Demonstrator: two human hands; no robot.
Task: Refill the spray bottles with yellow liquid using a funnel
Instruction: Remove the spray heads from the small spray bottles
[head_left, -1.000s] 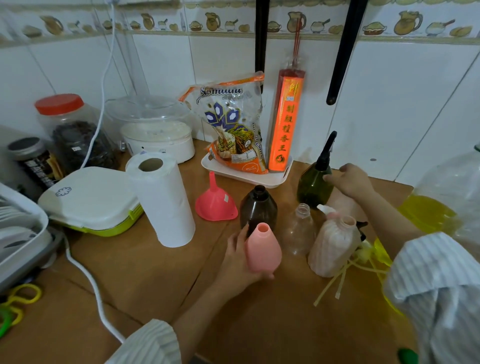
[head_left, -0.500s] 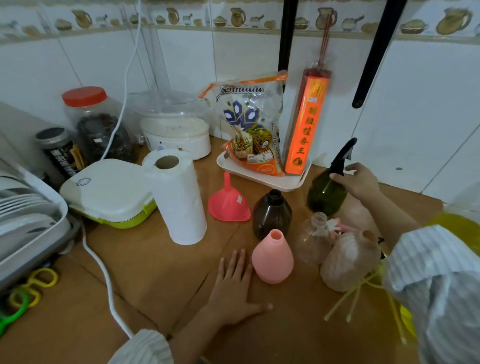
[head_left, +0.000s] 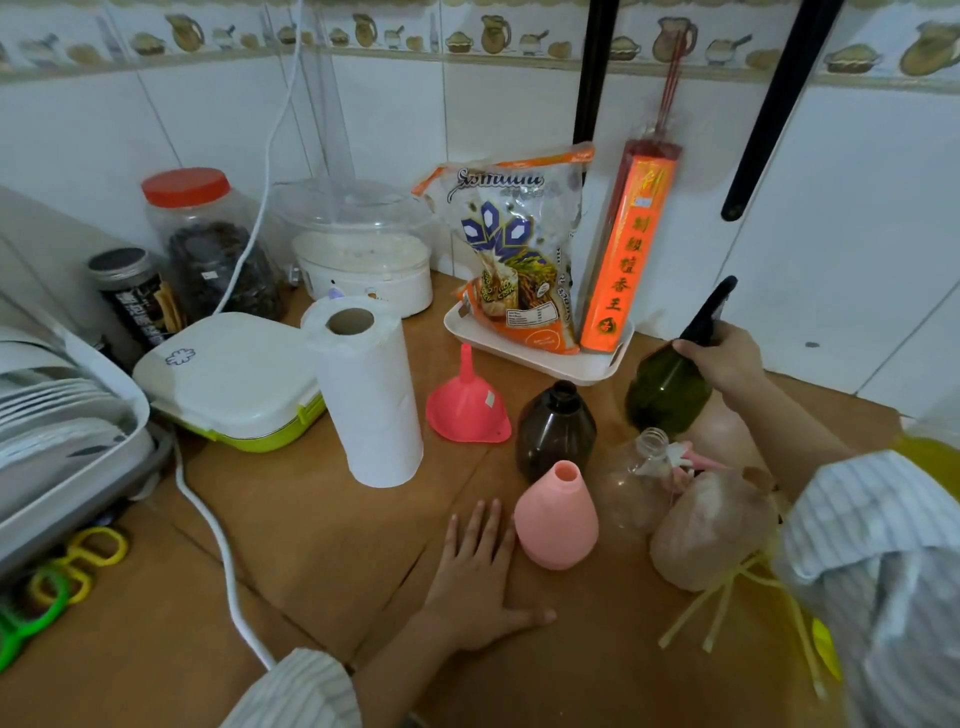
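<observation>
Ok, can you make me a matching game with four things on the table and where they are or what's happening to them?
Things:
1. pink funnel
2. green bottle
3. pink bottle
4. paper towel roll

States:
A. held at the neck by the right hand
B. standing on end, in front of the white lunch box
C. upside down, spout pointing up
D. open top, just right of the flat left hand

Pairs: 1-C, 2-A, 3-D, 4-B
</observation>
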